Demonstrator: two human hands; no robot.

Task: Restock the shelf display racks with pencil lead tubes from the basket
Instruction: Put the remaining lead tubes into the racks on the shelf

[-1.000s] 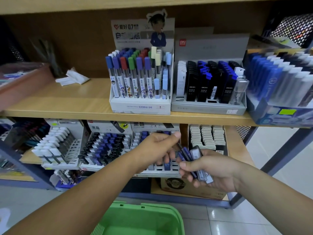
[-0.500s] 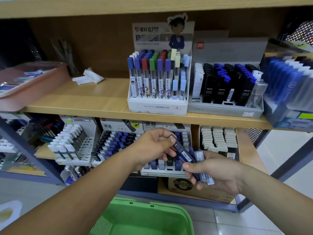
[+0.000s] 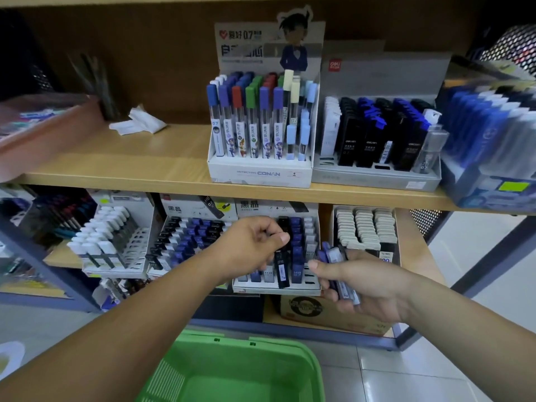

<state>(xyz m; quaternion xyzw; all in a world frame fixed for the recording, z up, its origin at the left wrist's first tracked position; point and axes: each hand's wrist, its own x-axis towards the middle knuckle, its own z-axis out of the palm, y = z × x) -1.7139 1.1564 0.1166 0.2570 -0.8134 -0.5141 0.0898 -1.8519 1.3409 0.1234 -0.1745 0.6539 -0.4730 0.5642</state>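
Black tube [image 3: 282, 269]: pinched near its top by the left grip [image 3: 255, 246], thumb and curled fingers closed on it. It hangs in front of the lower-shelf rack [image 3: 301, 290], right of the rack's middle.
Change: half a second ago it lay slanted, its low end down at the spare tubes [image 3: 333, 258]. Now it is clear of them and stands up over the rack.
Meaning: one tube looks singled out and lined up for a slot, but it is not yet seated.
Long axis: close to vertical with a slight lean. The top is in the fingers, the bottom end points down at the near row, and the printed label faces near.
Right grip [image 3: 371, 288]: curled round the spare tubes, just right of the rack.
Basket [image 3: 232, 369]: green, near, below both arms.
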